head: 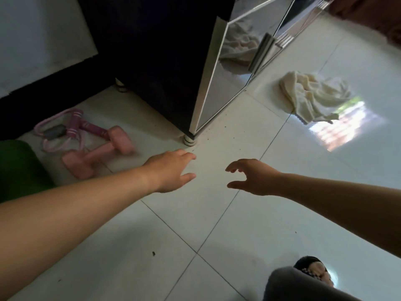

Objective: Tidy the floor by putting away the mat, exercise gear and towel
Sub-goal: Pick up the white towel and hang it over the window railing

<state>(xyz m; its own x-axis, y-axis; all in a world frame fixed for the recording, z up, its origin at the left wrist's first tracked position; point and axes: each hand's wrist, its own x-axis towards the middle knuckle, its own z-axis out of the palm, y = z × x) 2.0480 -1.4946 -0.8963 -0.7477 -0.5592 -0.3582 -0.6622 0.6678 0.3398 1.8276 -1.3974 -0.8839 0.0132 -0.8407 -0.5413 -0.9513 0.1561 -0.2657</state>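
A crumpled cream towel (312, 96) lies on the white tiled floor at the upper right, in front of the cabinet. A pink dumbbell (97, 153) rests on the floor at the left, beside a pink pull-rope exerciser (65, 131) with foam handles. A rolled green mat (19, 170) shows at the far left edge, partly cut off. My left hand (171, 170) reaches forward over the tiles, fingers apart and empty, just right of the dumbbell. My right hand (251, 177) hovers beside it with curled, parted fingers, holding nothing.
A dark cabinet (165, 61) with mirrored doors (230, 79) stands on short legs (189, 140) straight ahead. A white wall with a dark skirting is at the upper left. My foot in a patterned slipper (314, 270) is at the bottom right.
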